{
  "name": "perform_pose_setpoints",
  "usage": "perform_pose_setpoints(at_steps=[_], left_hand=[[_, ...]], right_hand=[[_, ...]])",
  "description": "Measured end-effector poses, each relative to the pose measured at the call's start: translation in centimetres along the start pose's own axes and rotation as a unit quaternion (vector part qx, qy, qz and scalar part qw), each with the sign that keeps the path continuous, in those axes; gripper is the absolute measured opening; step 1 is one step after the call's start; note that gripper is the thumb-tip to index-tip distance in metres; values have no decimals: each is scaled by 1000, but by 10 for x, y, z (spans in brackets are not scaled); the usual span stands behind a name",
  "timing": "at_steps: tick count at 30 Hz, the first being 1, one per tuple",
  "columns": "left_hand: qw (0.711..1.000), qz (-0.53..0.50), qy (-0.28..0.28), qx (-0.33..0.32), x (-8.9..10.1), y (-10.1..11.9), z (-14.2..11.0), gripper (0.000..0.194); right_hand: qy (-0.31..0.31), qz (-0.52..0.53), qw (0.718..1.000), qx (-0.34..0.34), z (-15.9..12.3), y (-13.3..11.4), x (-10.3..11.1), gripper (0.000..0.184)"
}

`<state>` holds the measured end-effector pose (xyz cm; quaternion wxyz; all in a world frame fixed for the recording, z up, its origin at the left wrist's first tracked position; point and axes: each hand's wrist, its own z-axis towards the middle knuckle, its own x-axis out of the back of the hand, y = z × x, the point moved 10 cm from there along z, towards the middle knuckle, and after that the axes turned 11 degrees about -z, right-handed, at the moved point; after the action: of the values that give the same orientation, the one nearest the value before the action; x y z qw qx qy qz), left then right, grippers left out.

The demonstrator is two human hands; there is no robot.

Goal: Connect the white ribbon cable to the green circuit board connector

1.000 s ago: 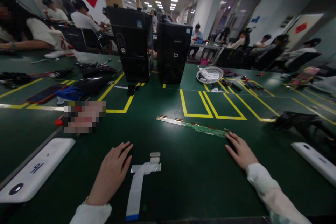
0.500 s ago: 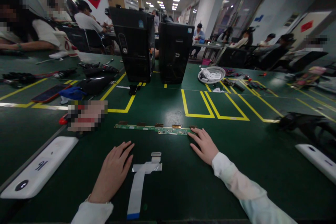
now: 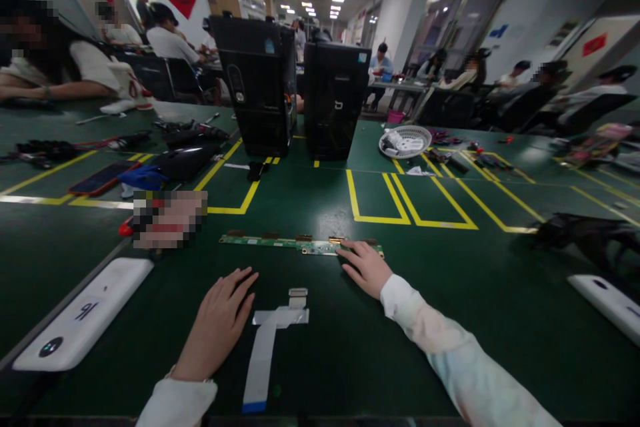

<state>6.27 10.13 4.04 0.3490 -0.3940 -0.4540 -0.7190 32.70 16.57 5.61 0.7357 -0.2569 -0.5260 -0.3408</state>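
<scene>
A long, narrow green circuit board lies crosswise on the green table in front of me. My right hand rests on its right part, fingers stretched out and flat on the board. My left hand lies flat and open on the table, holding nothing. Just to the right of it lies a white flat ribbon cable with a blue end near me.
Two black computer towers stand at the back. A white basket sits at the right rear. White casings lie at both sides. Yellow tape lines mark the table. A phone, tools and cables lie left. People sit at other tables.
My right hand has slid the circuit board from the right toward the middle, turning it level, and now lies further left on the board. My left hand has stayed put.
</scene>
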Motion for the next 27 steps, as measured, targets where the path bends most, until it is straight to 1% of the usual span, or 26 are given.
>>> perform_pose_setpoints(at_steps=[5, 7, 9, 13, 16, 20, 23, 27], left_hand=[[998, -58, -10, -28, 7, 16, 3, 39], [996, -74, -16, -36, 10, 27, 3, 38], [995, -81, -33, -47, 9, 43, 3, 38], [991, -70, -94, -69, -4, 81, 1, 44], [987, -68, -116, -83, -14, 105, -2, 47], [986, -70, -121, -92, -25, 120, -3, 44], [986, -67, -120, -94, -32, 128, -1, 46], [985, -65, -105, -120, -40, 144, 4, 50]], right_hand=[[-4, -13, 1000, -7, -6, 0, -5, 41], [-11, -15, 1000, -9, -7, -1, -7, 43], [-17, -12, 1000, -4, -7, -4, -8, 45], [-19, 11, 1000, 14, -12, -13, -7, 46], [-22, 26, 999, 22, -18, -20, -8, 48], [-14, 31, 999, 23, -26, -25, -6, 47], [0, 30, 999, 9, -28, -24, -2, 46], [0, 30, 1000, -6, -27, -21, -1, 45]])
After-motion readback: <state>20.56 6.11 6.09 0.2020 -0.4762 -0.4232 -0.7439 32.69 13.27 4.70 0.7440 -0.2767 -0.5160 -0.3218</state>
